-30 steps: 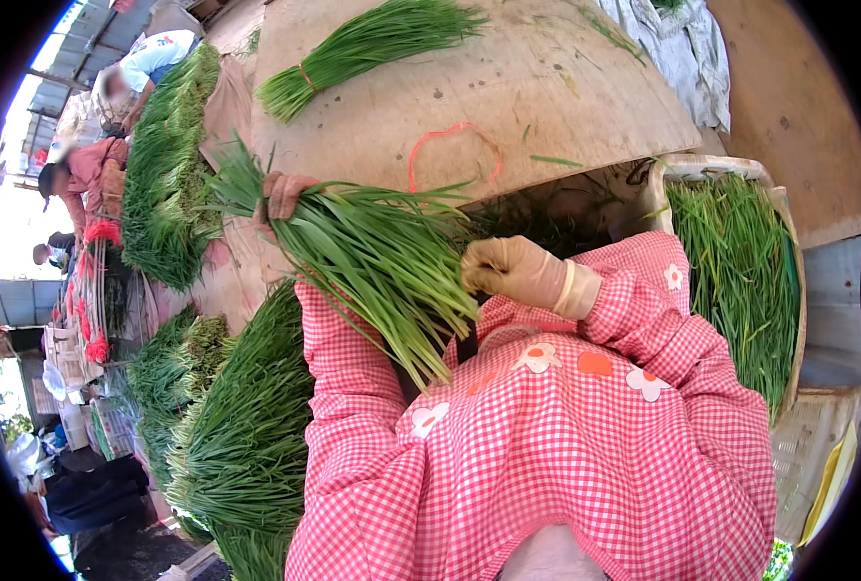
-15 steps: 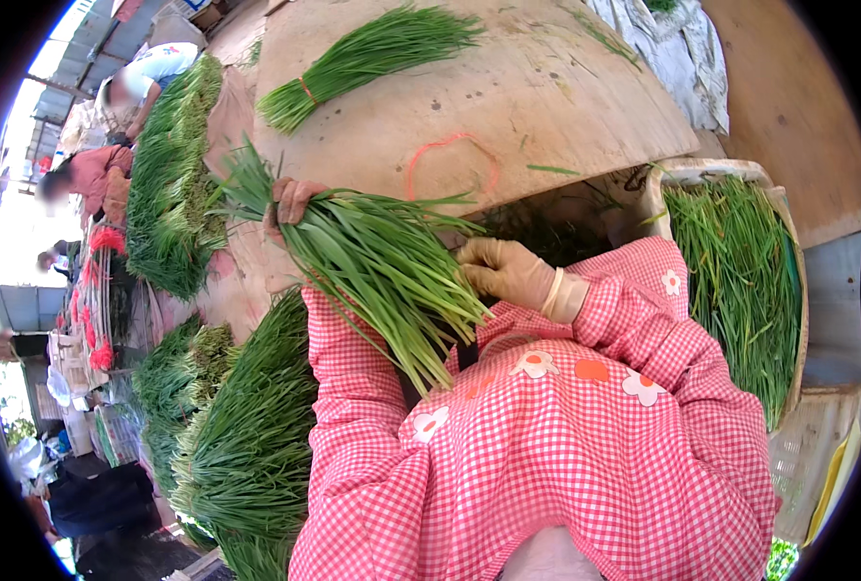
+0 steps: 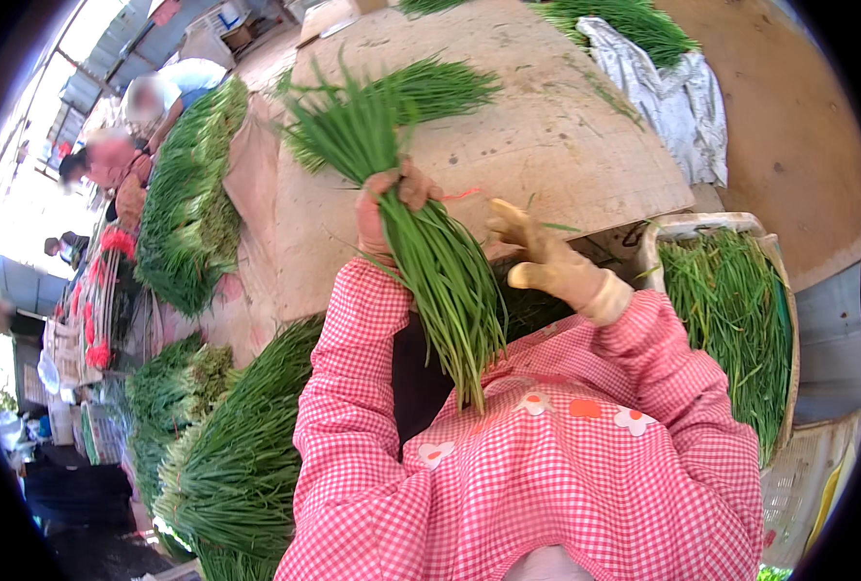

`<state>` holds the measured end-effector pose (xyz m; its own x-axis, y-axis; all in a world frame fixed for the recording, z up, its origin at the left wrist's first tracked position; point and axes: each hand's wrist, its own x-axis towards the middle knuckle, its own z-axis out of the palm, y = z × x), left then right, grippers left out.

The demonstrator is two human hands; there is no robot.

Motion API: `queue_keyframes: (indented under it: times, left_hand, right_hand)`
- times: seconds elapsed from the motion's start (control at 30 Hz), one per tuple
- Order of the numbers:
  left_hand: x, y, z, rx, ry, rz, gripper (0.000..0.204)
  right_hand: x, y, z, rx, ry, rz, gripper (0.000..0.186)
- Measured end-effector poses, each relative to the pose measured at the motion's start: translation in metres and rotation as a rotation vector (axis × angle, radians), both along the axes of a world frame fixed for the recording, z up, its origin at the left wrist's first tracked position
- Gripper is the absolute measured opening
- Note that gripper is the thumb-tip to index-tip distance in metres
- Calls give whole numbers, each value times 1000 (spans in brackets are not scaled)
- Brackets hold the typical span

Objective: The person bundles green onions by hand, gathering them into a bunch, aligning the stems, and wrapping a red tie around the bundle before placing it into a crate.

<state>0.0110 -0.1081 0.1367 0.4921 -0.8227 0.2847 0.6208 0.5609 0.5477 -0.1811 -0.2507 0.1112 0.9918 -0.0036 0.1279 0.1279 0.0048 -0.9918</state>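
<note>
Over the near edge of a broad tan board [image 3: 585, 160], in the middle of the scene, your left hand [image 3: 398, 201] is gripping a bunch of long green stalks [image 3: 440, 261], its fingers wrapping firmly round the upper part. The leafy tips are fanning out toward the far left, while the paler ends are pointing near, down in front of your red-and-white checked smock [image 3: 546, 465]; whether they are touching it, you cannot tell from here. Your right hand [image 3: 551, 259], wearing a cream glove, is holding nothing: its fingers are spreading open toward the left, just beside the bunch yet apart from it. Beyond the left hand, a second green bunch [image 3: 450, 89] is lying on the board, the held leaves partly covering it from view. A bit of red-orange band [image 3: 464, 194] is showing on the board between your hands. To your right, a pale-rimmed crate [image 3: 790, 373] is holding loose green blades [image 3: 725, 334], and a whitish cloth [image 3: 655, 102] is draping at the far right. A big heap of greens [image 3: 241, 445] is resting at near left, and a long pile [image 3: 190, 203] is stretching along the far left, where two people are bending beside it.
</note>
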Motion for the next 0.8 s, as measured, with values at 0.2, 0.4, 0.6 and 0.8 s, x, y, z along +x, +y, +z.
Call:
queue_keyframes:
  times: [0.2, 0.4, 0.6, 0.8]
  left_hand:
    - [-45, -61, 16, 419, -225, 58, 16]
    - [-54, -92, 5, 724, -247, -62, 19]
    - [-22, -64, -25, 631, -267, -129, 57]
    - [-113, -38, -64, 573, -394, -452, 46]
  right_hand:
    - [15, 15, 5, 263, -74, -6, 76]
    - [-3, 15, -6, 701, 117, -133, 52]
    - [-36, -17, 8, 695, 273, -292, 39]
    - [-32, -48, -3, 627, 382, -464, 30]
